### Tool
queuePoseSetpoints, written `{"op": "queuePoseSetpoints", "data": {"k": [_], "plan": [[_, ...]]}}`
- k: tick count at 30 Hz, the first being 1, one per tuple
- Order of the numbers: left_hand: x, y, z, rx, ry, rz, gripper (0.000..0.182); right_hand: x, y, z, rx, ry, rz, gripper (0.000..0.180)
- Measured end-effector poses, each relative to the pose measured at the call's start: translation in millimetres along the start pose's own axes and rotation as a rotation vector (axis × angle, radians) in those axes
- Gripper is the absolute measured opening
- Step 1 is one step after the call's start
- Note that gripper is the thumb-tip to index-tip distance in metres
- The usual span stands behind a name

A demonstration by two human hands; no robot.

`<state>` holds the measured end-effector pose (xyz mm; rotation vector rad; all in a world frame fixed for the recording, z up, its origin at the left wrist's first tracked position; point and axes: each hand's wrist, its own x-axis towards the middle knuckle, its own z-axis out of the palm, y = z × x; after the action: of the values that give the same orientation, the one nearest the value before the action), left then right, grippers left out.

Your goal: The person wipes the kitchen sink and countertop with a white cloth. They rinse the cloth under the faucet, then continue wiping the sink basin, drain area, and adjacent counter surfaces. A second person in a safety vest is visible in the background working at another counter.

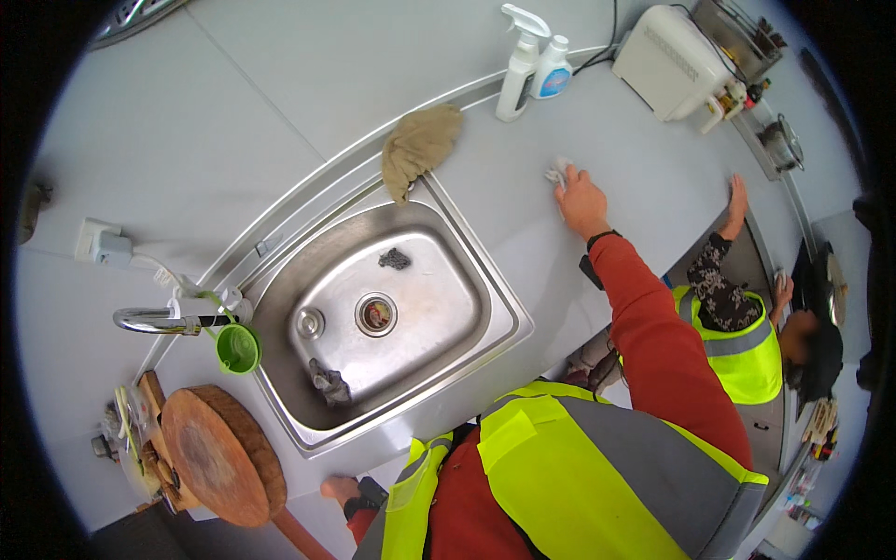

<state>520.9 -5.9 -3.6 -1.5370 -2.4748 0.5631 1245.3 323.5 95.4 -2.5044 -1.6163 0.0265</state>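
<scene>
My right hand (584,203) presses a crumpled white wipe (558,171) on the grey countertop (518,185), to the right of the stainless steel sink (420,280). The wipe pokes out beyond my fingertips. Low by my body, in front of the counter's edge, is my left hand (340,489); its fingers are not clear enough to read. A round wooden chopping block (217,455) stands on edge near it. Inside the sink lie a dark scouring pad (395,259) and a grey rag (329,383). A brown cloth (420,143) drapes over the sink's back corner.
A spray bottle (519,66) and a white bottle (553,70) stand against the wall, left of a cream appliance (672,63). A chrome faucet (157,320) and green strainer cup (238,348) are at the sink's left. A co-worker (735,329) in a yellow vest leans at the right.
</scene>
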Motion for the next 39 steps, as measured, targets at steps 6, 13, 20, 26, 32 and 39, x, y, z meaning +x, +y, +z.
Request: {"op": "queuePoseSetpoints", "data": {"k": [6, 13, 20, 26, 32, 39], "plan": [[9.2, 28.2, -63.0, -0.006, -0.231, -0.201, 0.015, 60.5, -9.9, 9.2, -0.026, 0.037, 0.136, 0.045], [14.8, 20.5, -39.0, 0.421, -0.469, 0.025, 0.015, 85.2, -51.6, 16.3, 0.07, 0.096, 0.097, 0.041], [18.6, 2.2, 5.3, 0.414, -0.465, 0.001, 0.013, 80.3, -137.5, 31.5, 0.062, -0.013, -0.118, 0.042], [23.9, -5.7, 16.2, 0.302, -0.493, -0.046, 0.018, 40.3, -145.5, 24.2, 0.119, -0.075, -0.297, 0.041], [32.4, 13.4, -16.3, 0.214, -0.721, 0.054, 0.036, -23.0, -123.7, 9.9, 0.275, -0.168, -0.416, 0.052], [34.5, 30.6, -48.8, 0.523, -0.716, 0.243, 0.036, -68.9, -79.9, 16.1, 0.678, -0.253, -0.419, 0.055]]}}
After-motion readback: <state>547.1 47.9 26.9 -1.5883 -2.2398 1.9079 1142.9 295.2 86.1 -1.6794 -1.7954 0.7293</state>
